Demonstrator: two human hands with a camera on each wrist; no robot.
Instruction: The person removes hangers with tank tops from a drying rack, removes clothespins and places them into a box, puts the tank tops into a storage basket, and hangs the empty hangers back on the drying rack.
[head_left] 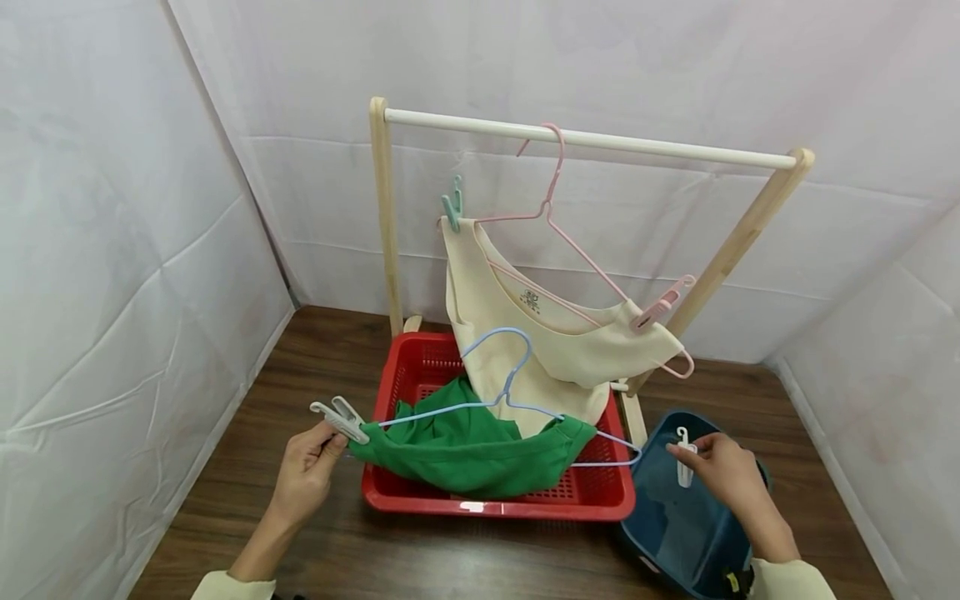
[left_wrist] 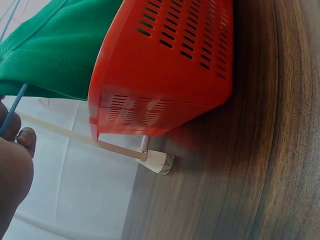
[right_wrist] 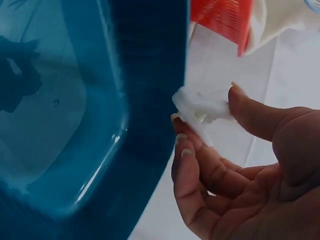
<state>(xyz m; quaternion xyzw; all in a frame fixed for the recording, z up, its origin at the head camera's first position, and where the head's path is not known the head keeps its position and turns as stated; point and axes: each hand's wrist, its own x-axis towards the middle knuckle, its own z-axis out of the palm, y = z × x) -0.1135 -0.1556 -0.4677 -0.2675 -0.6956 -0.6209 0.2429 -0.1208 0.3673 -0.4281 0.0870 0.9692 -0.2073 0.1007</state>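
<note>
Wooden rack (head_left: 750,225) with a white rail (head_left: 660,146) stands at the rear. Red basket (head_left: 555,508) sits before it; blue tub (head_left: 675,533) stands just beside the basket, on the right. Cream top (head_left: 547,354) hangs from the rail on a pink hanger (head_left: 588,258). Green garment (head_left: 480,467), on a blue hanger (head_left: 507,390), is over the basket. Left hand (head_left: 307,467) pinches the blue hanger's left end; right hand (head_left: 731,475), above the tub, pinches a white clip (head_left: 684,473). Also noted: second white clip (head_left: 342,419) on the garment's left end, mint clip (head_left: 453,208) and pink clip (head_left: 660,310) on the top's shoulders
</note>
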